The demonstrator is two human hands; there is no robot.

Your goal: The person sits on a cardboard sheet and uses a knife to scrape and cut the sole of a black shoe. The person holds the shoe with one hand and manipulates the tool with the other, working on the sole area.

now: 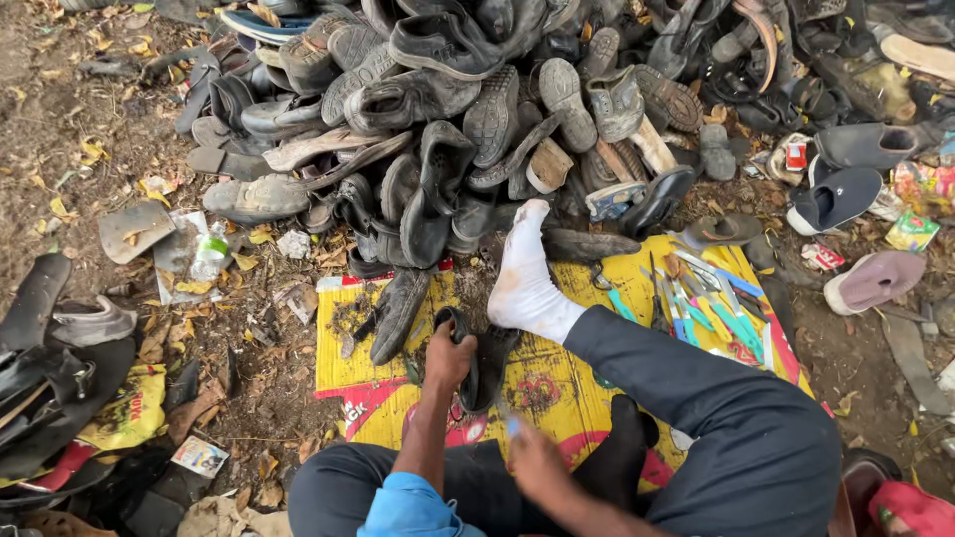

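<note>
While the left hand (448, 358) is closed over the near rim of a black shoe (482, 363), the right hand (532, 459) sits lower and closer to the body, its fingers curled around a small pale-blue object (512, 426) whose kind is too blurred to tell. The shoe lies just beyond the left hand and up and to the left of the right hand, with only a short gap between that hand and the shoe's near end. Its long axis runs roughly away from the body, one end by the hands and the other reaching toward the white-socked foot (524, 278), which rests just beyond and slightly right of it. So the left hand is the one in contact, and the right hand is near but apart.

Both hands work over a yellow printed sack (562, 373) spread on the ground. Left of the left hand, another worn dark shoe (398, 313) lies on the sack. To the right of the hands, past the dark trouser leg (716, 398), a row of tools with light-blue handles (711, 308) lies on the sack. Farther out, beyond the foot, a large heap of old dark shoes and soles (477, 109) rises, and dry leaves litter the dirt on both sides.
</note>
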